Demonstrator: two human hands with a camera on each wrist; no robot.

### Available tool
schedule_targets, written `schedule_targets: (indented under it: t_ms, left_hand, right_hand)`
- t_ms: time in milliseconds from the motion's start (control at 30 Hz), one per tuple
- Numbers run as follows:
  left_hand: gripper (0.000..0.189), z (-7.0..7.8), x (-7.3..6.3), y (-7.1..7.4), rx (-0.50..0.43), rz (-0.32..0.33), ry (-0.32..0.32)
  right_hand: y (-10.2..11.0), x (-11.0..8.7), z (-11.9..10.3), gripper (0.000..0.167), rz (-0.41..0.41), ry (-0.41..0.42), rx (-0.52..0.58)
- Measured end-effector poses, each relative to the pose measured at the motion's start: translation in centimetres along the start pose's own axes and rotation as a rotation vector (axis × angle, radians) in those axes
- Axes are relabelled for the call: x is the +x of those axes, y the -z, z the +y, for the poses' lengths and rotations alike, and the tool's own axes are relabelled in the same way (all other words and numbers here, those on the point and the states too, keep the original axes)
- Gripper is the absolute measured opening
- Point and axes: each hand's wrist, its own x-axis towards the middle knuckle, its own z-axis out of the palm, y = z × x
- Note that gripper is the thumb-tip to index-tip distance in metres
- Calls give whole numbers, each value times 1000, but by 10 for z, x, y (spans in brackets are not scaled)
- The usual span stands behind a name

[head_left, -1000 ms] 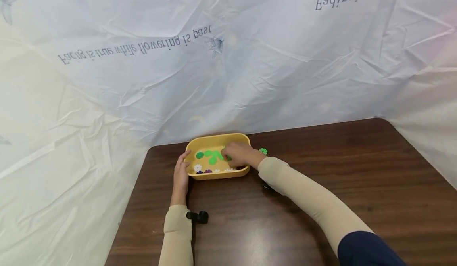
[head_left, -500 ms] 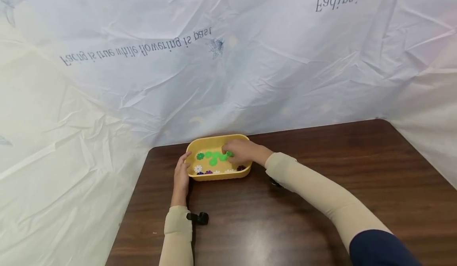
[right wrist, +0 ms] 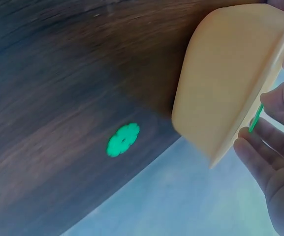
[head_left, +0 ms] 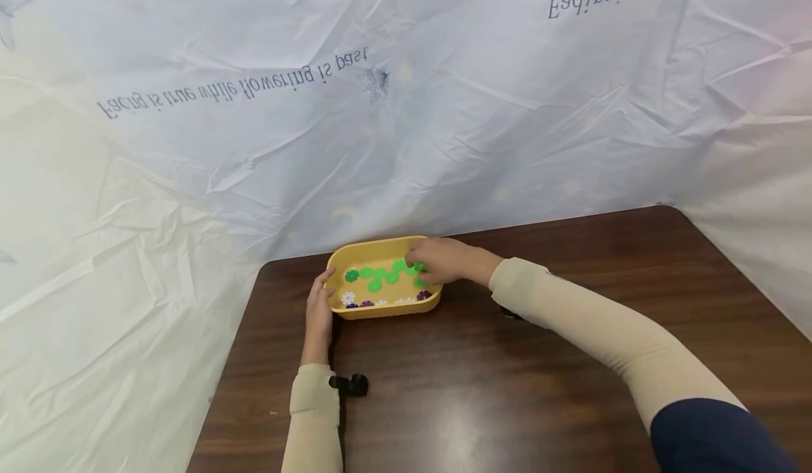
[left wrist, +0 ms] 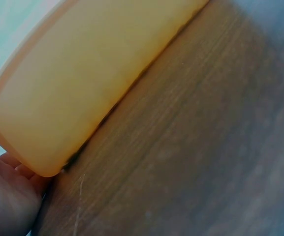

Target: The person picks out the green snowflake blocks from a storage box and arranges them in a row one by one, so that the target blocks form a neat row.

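A yellow plastic basin (head_left: 388, 310) sits at the table's back left. Inside lie several light green snowflake discs (head_left: 379, 274), a darker green disc (head_left: 352, 275), white discs (head_left: 348, 297) and purple discs (head_left: 423, 295). My left hand (head_left: 318, 311) holds the basin's left end, fingers over its rim; in the left wrist view this hand (left wrist: 9, 191) lies against the end wall. My right hand (head_left: 442, 259) is over the basin's right end. Its thumb and fingers pinch a green snowflake disc (right wrist: 255, 119) edge-on, close to the rim.
Another green snowflake disc (right wrist: 123, 139) lies on the brown wooden table (head_left: 539, 402) just right of the basin; the right hand and arm hide it in the head view. A printed white sheet (head_left: 444, 142) hangs right behind the table's back edge.
My right hand has drawn back to the right, from inside the basin towards its right rim, uncovering more light green discs. The left hand keeps its place on the basin.
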Motion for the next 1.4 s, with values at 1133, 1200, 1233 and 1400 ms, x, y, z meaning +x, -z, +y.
schedule_targets:
  t_ms: [1133,1200,1233,1400]
  left_hand:
    - [51,2,3,1,-40,-8,-5]
    - [51,-3,6,2,-45,-6,-3]
    - [52,-8,9,3,-47,-2,-5]
    - [52,-34,25,4,-44,25,-31]
  right_hand:
    - [-19,-67,72,16,14,-180,-2]
    - [-23,-68,77,14,13,-182,11]
    - [-24,-69,79,14,14,-183,11]
    - [-28,-70,82,9,6,-203,20]
